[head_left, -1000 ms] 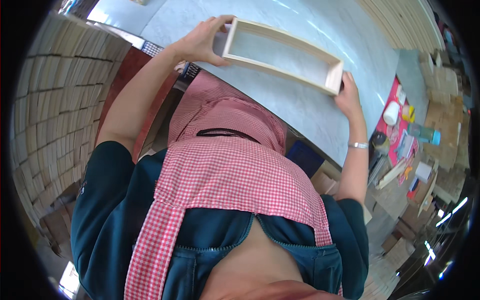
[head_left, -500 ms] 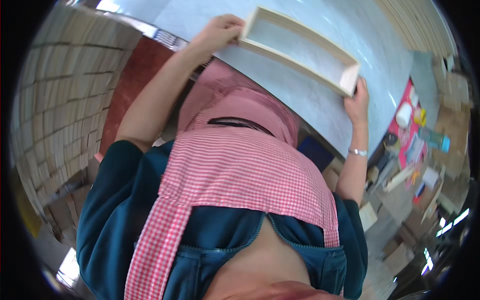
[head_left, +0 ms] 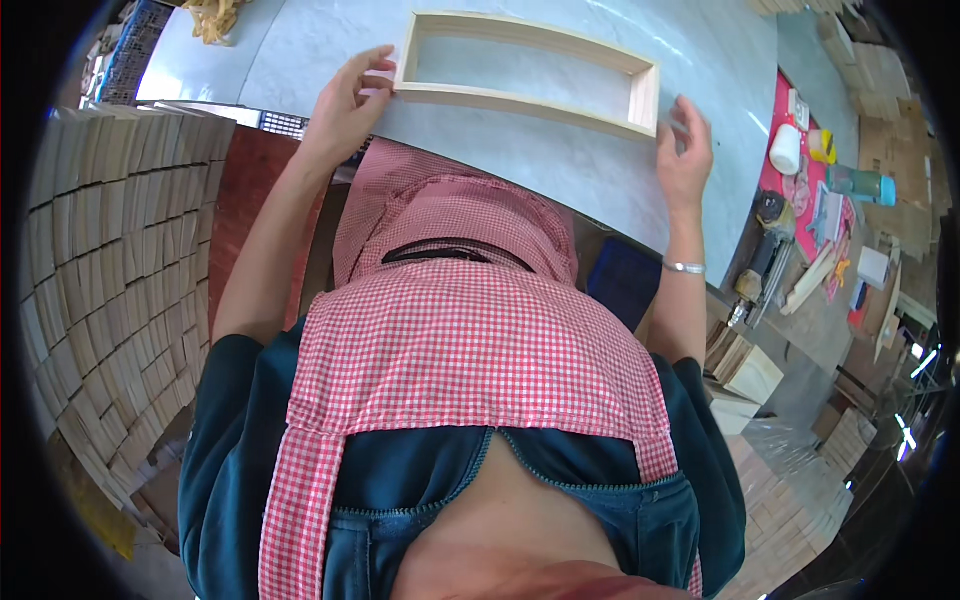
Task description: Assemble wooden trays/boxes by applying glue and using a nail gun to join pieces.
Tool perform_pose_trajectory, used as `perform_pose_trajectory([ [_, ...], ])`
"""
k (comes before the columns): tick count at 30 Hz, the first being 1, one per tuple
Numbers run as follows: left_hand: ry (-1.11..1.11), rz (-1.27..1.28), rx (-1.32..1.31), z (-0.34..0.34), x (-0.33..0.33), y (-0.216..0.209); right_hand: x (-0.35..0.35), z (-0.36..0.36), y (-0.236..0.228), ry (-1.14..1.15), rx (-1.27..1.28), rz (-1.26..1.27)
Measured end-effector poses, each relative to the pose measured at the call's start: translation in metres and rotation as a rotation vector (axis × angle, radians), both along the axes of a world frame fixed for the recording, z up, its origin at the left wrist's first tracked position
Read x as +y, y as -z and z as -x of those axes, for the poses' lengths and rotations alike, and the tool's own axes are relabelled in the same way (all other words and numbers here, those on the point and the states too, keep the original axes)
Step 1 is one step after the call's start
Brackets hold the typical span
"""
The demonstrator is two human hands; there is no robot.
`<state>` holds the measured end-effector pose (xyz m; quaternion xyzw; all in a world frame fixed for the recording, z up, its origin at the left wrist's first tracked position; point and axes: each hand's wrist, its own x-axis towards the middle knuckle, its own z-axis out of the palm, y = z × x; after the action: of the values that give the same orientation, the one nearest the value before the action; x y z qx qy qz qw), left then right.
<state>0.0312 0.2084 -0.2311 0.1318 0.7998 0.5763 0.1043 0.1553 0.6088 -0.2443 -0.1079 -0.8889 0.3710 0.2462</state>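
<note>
A long, narrow frame of pale wood lies on the bluish-white marbled tabletop, and the table surface shows through its middle. At its left end is my left hand, fingers apart, with fingertips close to the corner; whether they touch it I cannot tell. Just off the right end, my right hand has its fingers loosely curled and spread, a small gap between them and the wood. Neither hand grips the frame.
Stacked wooden pieces rise on the left beside a red-brown panel. A yellowish bundle sits at the table's far left. Toward the right are a white bottle, a yellow container and a teal bottle.
Both hands have let go of the wooden frame and moved slightly away from its ends. The frame now rests on the table, and the whole view has shifted and turned a little.
</note>
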Motion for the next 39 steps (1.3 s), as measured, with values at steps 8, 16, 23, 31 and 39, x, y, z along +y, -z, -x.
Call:
perform_pose_trajectory([
  [8,-0.05,0.015,-0.052,-0.007,0.019,-0.046,-0.026,0.008,-0.048,-0.112,0.04,0.219],
  [16,-0.107,-0.294,-0.308,0.054,0.03,-0.073,-0.011,0.041,-0.094,0.077,-0.132,0.455],
  [23,-0.073,-0.29,-0.336,0.043,0.026,-0.051,-0.014,0.037,-0.071,0.058,-0.216,0.56],
  [31,-0.112,-0.268,-0.44,0.05,0.038,-0.065,-0.01,0.038,-0.059,0.033,-0.134,0.421],
  [39,-0.058,-0.211,-0.287,0.056,0.032,-0.053,-0.004,0.033,-0.058,-0.01,-0.181,0.396],
])
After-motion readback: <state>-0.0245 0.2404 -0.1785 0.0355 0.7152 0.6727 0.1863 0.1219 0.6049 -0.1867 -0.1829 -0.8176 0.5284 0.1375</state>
